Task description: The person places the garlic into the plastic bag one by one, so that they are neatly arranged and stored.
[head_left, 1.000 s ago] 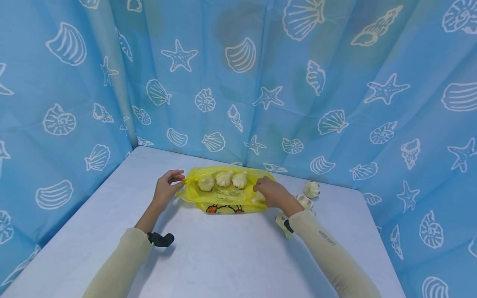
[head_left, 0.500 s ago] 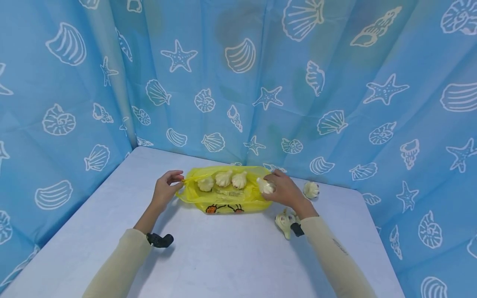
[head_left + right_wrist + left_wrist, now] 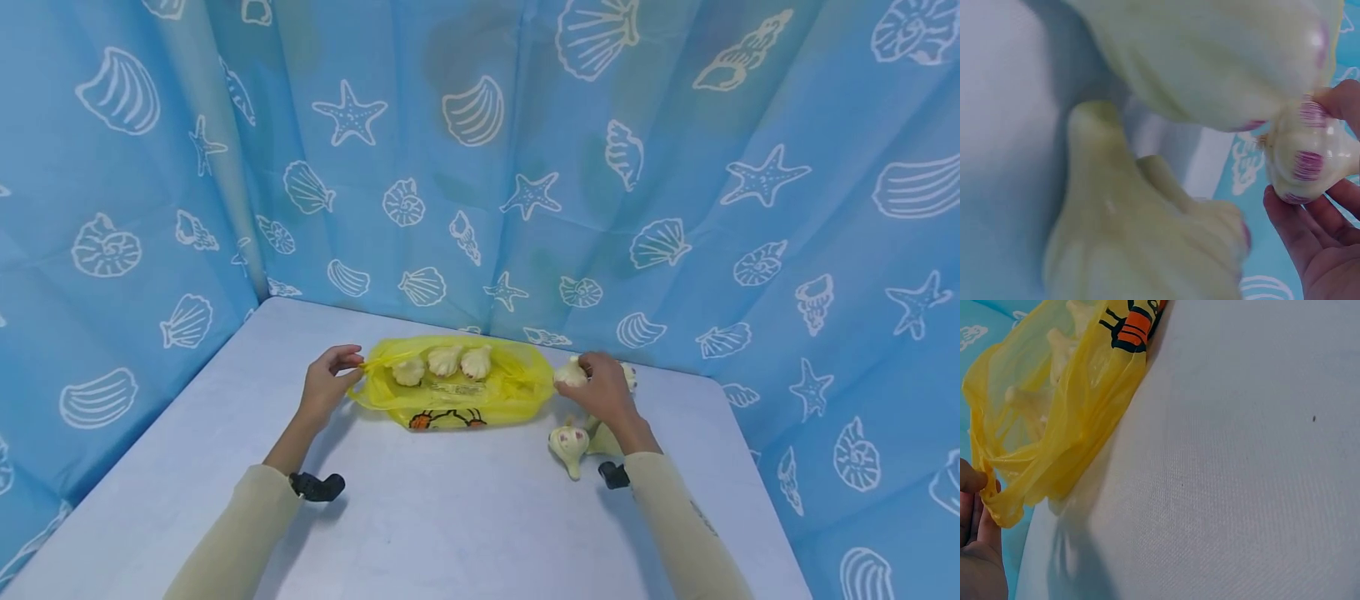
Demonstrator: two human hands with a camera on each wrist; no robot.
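Observation:
A yellow plastic bag (image 3: 517, 408) lies on its side, its mouth spread, with three garlic bulbs (image 3: 445, 361) visible inside. At the bag's left end my left hand (image 3: 324, 388) pinches the bag's edge; the left wrist view shows the gathered plastic between thumb and fingers of that hand (image 3: 979, 534). Just right of the bag, my right hand (image 3: 609, 393) holds a garlic bulb (image 3: 570, 372), which has purple streaks in the right wrist view (image 3: 1307, 153). Below that hand lie more garlic bulbs (image 3: 569, 447), one partly hidden by the hand.
Another bulb (image 3: 630, 377) sits behind my right hand, mostly covered. The white table (image 3: 450, 517) runs back to a blue curtain (image 3: 480, 208) printed with shells and starfish. Loose garlic (image 3: 1141, 244) looms close to the right wrist camera.
My right hand has drawn a garlic bulb out of the bag and moved it rightward, past the bag's right end. The left hand keeps its grip on the bag. The head view has shifted slightly.

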